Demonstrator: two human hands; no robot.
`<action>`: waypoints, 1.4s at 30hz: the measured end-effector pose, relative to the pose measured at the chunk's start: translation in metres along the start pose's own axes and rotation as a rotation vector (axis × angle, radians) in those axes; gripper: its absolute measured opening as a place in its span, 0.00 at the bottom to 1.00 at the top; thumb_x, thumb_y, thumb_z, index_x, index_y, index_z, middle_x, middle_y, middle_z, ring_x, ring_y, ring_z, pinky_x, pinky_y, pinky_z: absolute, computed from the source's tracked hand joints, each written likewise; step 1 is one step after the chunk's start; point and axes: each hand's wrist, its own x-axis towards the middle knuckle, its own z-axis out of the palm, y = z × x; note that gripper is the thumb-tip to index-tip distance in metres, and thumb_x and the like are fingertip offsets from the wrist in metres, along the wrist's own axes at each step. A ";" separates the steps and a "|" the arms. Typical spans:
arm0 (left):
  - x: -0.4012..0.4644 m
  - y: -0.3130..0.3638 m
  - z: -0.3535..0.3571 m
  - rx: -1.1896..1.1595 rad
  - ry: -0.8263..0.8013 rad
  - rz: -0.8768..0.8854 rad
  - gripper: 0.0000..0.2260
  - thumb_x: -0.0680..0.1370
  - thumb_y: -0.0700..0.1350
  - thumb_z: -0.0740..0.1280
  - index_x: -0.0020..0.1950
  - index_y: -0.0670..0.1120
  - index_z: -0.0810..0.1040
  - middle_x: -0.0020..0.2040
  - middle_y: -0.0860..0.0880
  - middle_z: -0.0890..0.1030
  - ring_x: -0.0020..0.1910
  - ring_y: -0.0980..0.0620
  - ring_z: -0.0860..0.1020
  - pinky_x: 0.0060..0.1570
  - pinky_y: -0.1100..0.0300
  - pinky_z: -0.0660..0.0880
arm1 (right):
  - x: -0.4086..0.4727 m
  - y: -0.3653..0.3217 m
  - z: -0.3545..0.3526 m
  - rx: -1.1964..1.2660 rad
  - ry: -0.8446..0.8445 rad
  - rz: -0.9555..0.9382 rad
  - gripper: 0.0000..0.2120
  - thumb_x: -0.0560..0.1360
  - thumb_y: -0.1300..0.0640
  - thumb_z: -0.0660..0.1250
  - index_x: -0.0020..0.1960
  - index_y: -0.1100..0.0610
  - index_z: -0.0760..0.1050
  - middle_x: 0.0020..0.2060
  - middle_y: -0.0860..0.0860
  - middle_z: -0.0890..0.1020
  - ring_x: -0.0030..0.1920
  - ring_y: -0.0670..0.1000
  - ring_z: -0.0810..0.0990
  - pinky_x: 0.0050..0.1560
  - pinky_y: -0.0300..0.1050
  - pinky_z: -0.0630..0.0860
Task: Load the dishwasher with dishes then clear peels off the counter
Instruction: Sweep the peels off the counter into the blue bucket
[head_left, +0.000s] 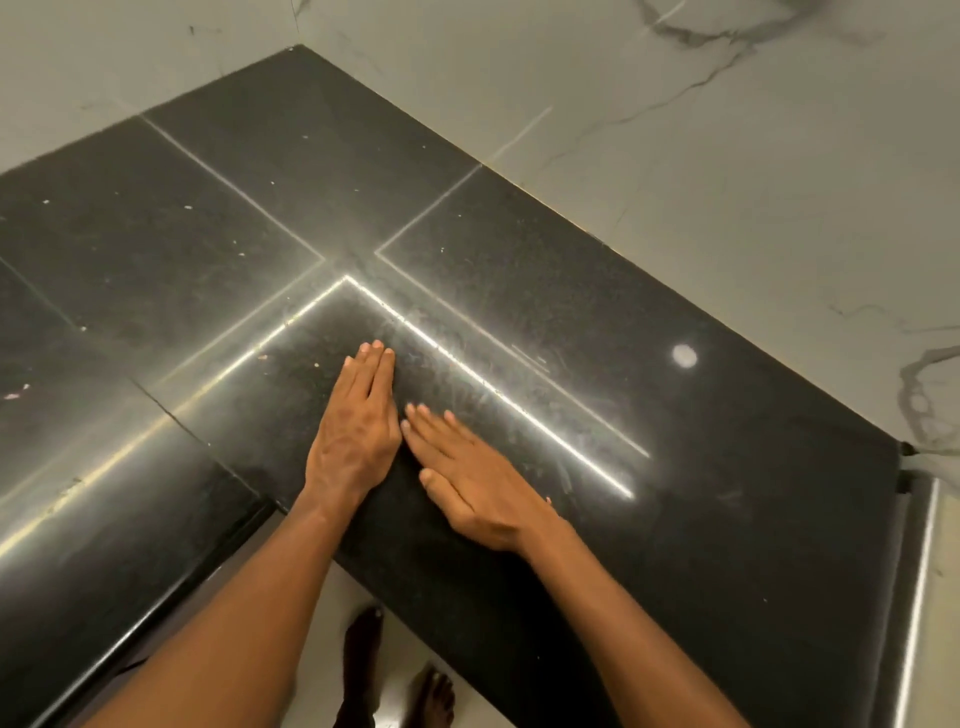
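Counter (675, 519) under left hand (358, 426) and right hand (478, 483), both flat

Home kitchen: black granite corner counter (519, 291), marble-look wall tiles (727, 130).

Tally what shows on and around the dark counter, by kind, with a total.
Hands flat on the counter: 2, the left hand and the right hand
Bare feet on the floor below: 2, one and another
Round light reflection: 1
Small pale scraps are scattered on the counter; too small to count.
Total: 5
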 end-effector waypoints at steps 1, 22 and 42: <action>0.000 0.000 0.000 -0.004 0.008 -0.007 0.22 0.82 0.38 0.55 0.76 0.34 0.65 0.77 0.36 0.65 0.79 0.40 0.61 0.79 0.45 0.56 | -0.019 -0.007 -0.004 0.116 0.017 0.031 0.27 0.85 0.54 0.50 0.83 0.59 0.55 0.82 0.53 0.55 0.83 0.45 0.49 0.82 0.46 0.43; -0.074 0.028 -0.020 -0.416 0.401 -0.391 0.15 0.85 0.38 0.56 0.69 0.38 0.75 0.76 0.39 0.69 0.81 0.43 0.57 0.80 0.46 0.46 | -0.034 -0.033 0.036 -0.056 0.181 0.358 0.44 0.80 0.28 0.40 0.83 0.59 0.38 0.82 0.55 0.36 0.80 0.48 0.30 0.82 0.54 0.37; -0.156 0.066 -0.015 -2.162 0.889 -1.171 0.23 0.85 0.56 0.52 0.70 0.43 0.76 0.65 0.45 0.81 0.63 0.50 0.80 0.63 0.55 0.76 | -0.038 -0.048 0.039 0.748 0.395 0.165 0.24 0.86 0.54 0.49 0.80 0.60 0.63 0.76 0.54 0.71 0.78 0.49 0.66 0.80 0.54 0.60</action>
